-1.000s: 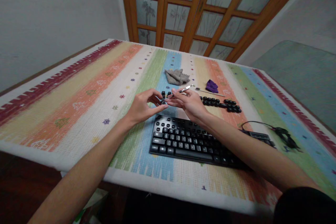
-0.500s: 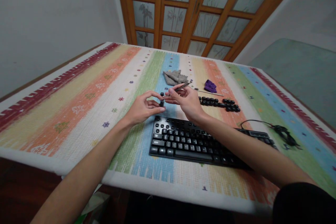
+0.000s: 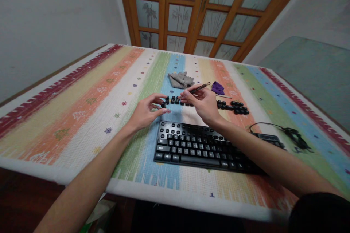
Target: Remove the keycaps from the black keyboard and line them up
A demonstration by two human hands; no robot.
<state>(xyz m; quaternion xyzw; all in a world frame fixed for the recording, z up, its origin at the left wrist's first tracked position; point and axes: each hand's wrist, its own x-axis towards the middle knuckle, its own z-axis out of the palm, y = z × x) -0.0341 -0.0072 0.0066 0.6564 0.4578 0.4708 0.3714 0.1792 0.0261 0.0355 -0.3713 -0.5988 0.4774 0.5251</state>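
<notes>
My left hand (image 3: pixel 146 111) holds a small black keycap (image 3: pixel 163 105) between thumb and fingers, above the striped cloth. My right hand (image 3: pixel 204 102) grips a slim, dark, pen-like tool (image 3: pixel 201 87); its thin end points left towards loose keycaps beside my left hand, and its thicker end slants up to the right. The exact kind of tool is too small to tell. Below both hands lies a black keyboard (image 3: pixel 188 159). Its upper rows show bare key posts, while the lower rows carry keycaps. My right forearm hides part of its right side.
Several loose black keycaps (image 3: pixel 238 108) lie in rows behind the keyboard. A grey cloth (image 3: pixel 180 80) and a purple cloth (image 3: pixel 218 88) rest farther back, with a thin rod (image 3: pixel 224 96) near the purple one. A coiled cable (image 3: pixel 296 138) lies at the right on the striped tablecloth (image 3: pixel 82 116).
My right hand has drawn back to the right with the tool, away from the keycap in my left hand. My left hand has shifted slightly left, still holding the keycap.
</notes>
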